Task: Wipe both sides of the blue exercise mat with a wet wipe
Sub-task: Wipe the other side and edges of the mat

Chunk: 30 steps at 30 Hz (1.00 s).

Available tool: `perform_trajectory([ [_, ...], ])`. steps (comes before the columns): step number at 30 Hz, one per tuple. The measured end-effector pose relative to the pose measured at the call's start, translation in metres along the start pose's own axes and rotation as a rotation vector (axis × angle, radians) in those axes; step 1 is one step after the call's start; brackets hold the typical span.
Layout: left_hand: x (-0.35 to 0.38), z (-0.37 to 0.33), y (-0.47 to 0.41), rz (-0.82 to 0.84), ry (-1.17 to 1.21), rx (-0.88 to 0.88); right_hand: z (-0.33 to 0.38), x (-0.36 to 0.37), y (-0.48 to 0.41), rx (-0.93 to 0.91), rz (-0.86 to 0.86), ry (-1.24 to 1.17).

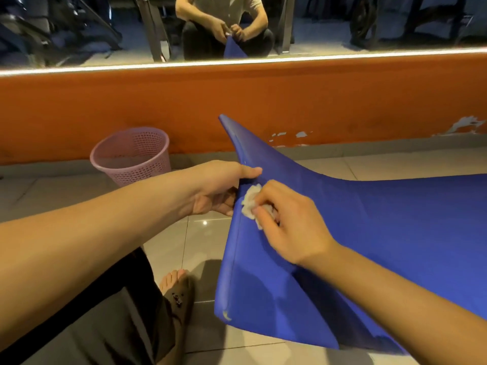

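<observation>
My left hand (218, 191) grips the lifted left edge of the blue exercise mat (369, 233), thumb on top; my right hand (287, 219) pinches a crumpled wet wipe (250, 201) against it; pink basket (130, 156) far left

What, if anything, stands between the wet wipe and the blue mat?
Nothing visible. The right hand holds the wet wipe directly against the blue mat; the left hand grips the lifted edge beside it.
</observation>
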<state>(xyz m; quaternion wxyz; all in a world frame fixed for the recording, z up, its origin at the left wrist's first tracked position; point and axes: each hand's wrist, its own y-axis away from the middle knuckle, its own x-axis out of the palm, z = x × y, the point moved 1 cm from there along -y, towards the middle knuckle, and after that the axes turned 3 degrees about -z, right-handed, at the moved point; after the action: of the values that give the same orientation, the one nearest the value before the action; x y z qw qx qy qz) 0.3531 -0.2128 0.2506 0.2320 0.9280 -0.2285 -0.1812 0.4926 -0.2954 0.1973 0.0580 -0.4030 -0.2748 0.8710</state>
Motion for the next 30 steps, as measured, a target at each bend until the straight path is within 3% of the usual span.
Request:
perform_trajectory([
  [2, -0.001, 0.001, -0.002, -0.019, -0.027, -0.008, 0.015, 0.005, 0.013, -0.071, 0.073, -0.011],
  [5, -0.008, 0.004, -0.005, -0.056, -0.086, -0.024, 0.045, 0.013, 0.04, -0.346, 0.331, -0.062],
  [7, -0.012, 0.005, -0.007, -0.064, -0.097, -0.027, 0.039, 0.012, 0.038, -0.405, 0.336, 0.029],
  [10, -0.01, 0.008, -0.008, -0.078, -0.06, -0.024, 0.001, 0.002, 0.01, -0.121, 0.221, 0.05],
  [16, 0.009, 0.004, -0.006, -0.116, 0.019, -0.025, -0.052, -0.011, -0.026, 0.304, 0.091, -0.231],
  [18, 0.006, 0.001, -0.007, -0.154, 0.032, -0.038, -0.036, -0.006, -0.013, 0.317, 0.096, -0.275],
  [22, -0.01, 0.002, -0.011, -0.203, 0.032, -0.045, 0.011, 0.005, 0.036, 0.028, 0.276, -0.279],
  [25, -0.009, 0.006, -0.012, -0.157, -0.017, -0.044, 0.007, 0.007, 0.044, -0.122, 0.342, -0.207],
  [27, -0.004, 0.008, -0.011, -0.121, -0.055, -0.045, -0.011, 0.008, 0.034, -0.028, 0.298, -0.204],
  [30, 0.004, 0.009, -0.006, -0.068, -0.074, -0.052, -0.043, 0.008, 0.003, 0.25, 0.098, -0.262],
])
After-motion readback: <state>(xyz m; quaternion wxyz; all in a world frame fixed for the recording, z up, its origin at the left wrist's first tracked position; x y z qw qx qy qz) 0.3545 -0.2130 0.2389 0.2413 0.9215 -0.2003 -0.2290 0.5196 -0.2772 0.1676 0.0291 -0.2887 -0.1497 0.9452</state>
